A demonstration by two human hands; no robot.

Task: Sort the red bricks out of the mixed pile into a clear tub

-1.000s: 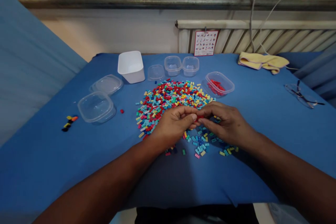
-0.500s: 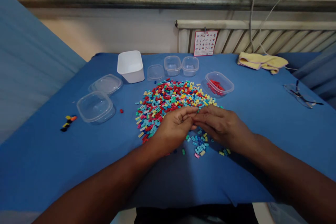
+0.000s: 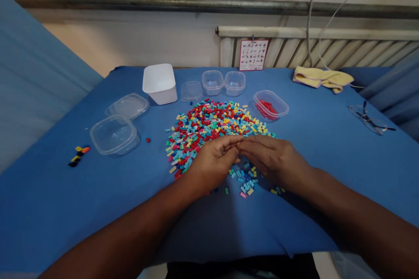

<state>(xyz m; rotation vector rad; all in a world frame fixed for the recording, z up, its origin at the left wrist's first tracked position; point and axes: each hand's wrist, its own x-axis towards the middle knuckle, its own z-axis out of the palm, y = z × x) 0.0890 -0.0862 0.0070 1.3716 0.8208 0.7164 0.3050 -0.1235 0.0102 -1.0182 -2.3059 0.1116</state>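
A wide pile of small coloured building bricks (image 3: 212, 117) in red, light blue, yellow, white and green lies mid-table. Over its near edge my left hand (image 3: 214, 159) is cupped with its fingers curled. The fingertips of my right hand (image 3: 275, 154) are pressed together and meet the left fingers. Whatever lies between them is hidden. Just below the hands, several blue bricks (image 3: 248, 183) are scattered on the cloth, with a pink brick (image 3: 243, 195) and a green brick (image 3: 227, 190) close by.
Behind the pile stand a white bin (image 3: 160, 83) and two clear tubs (image 3: 212, 82). A clear tub with red bricks (image 3: 266, 109) is at right. Leftward are another clear tub (image 3: 113, 135), a lid (image 3: 127, 105) and joined bricks (image 3: 78, 156). Glasses (image 3: 373, 120) and a yellow cloth (image 3: 322, 77) lie right.
The view has shifted slightly, moving the scene a little left. My right fingers look straighter and more closely laid against the left hand. The bricks on the table look unchanged.
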